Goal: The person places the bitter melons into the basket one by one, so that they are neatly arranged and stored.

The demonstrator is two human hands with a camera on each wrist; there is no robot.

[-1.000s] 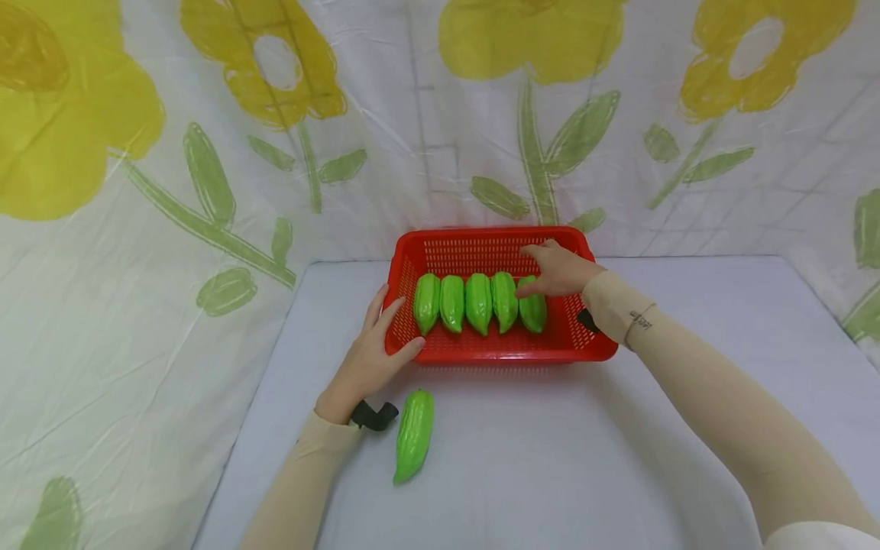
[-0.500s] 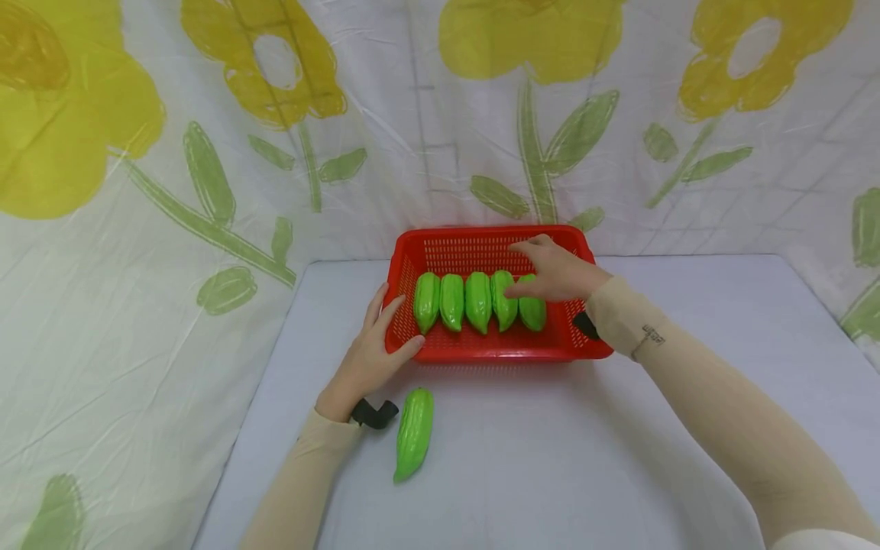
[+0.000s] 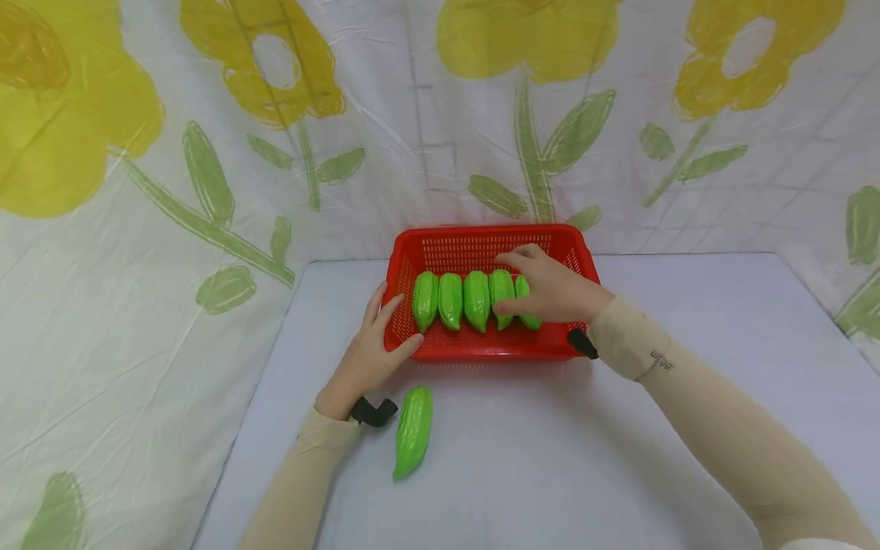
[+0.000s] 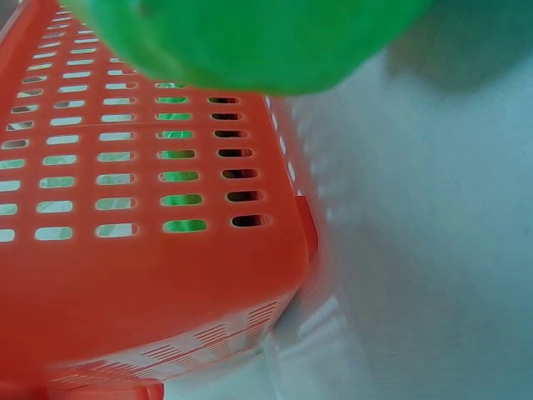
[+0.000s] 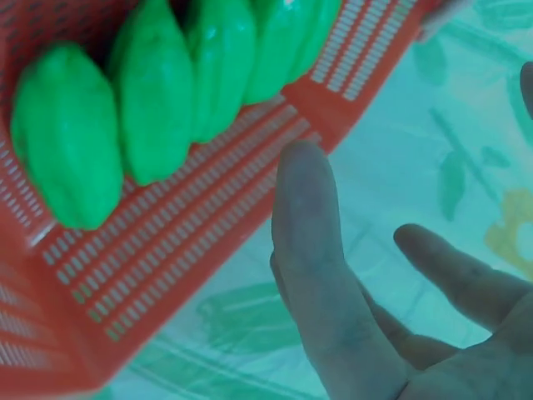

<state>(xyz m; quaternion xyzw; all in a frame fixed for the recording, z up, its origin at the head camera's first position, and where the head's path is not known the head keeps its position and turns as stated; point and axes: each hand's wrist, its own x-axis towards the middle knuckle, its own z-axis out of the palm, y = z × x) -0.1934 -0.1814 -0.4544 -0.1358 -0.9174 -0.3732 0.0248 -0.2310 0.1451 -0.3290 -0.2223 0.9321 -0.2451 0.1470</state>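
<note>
A red plastic basket holds several green bitter melons in a side-by-side row. My left hand rests at its front-left corner, fingers along the left rim and thumb at the front. Over the row's right end hovers my right hand, fingers spread and nothing between them, partly covering the rightmost melon. From the right wrist, the thumb and fingers stand apart from the melons. One loose bitter melon lies in front of the basket, beside the left wrist; it looms large in the left wrist view.
The table has a pale cloth cover. Right behind the basket hangs a white curtain printed with yellow flowers. Slotted walls of the basket fill much of the left wrist view.
My right hand has shifted left and slightly nearer over the melons, now covering more of the rightmost one. The left hand and the loose bitter melon stay where they were.
</note>
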